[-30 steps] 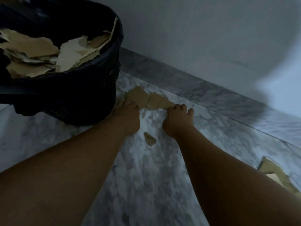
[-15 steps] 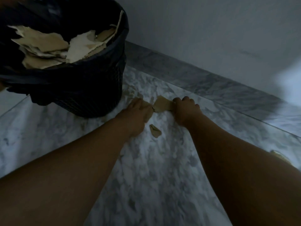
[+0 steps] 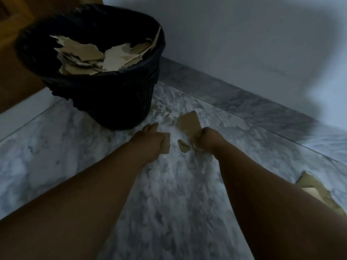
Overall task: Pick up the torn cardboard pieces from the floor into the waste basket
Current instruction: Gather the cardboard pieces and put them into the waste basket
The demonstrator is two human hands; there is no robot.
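lying by the right forearm, a cardboard pile (image 3: 311, 186) sits on the marble floor (image 3: 169, 203). left hand (image 3: 150, 141) grip clenched on a cardboard piece (image 3: 166, 142); right hand (image 3: 208, 137) grasping a bigger scrap (image 3: 188, 121); a small bit (image 3: 183, 146) lies between. beyond, the waste basket (image 3: 116, 102) holds torn cardboard (image 3: 93, 55).

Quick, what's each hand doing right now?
Left hand: closed on a cardboard piece.
Right hand: closed on a bigger cardboard piece.
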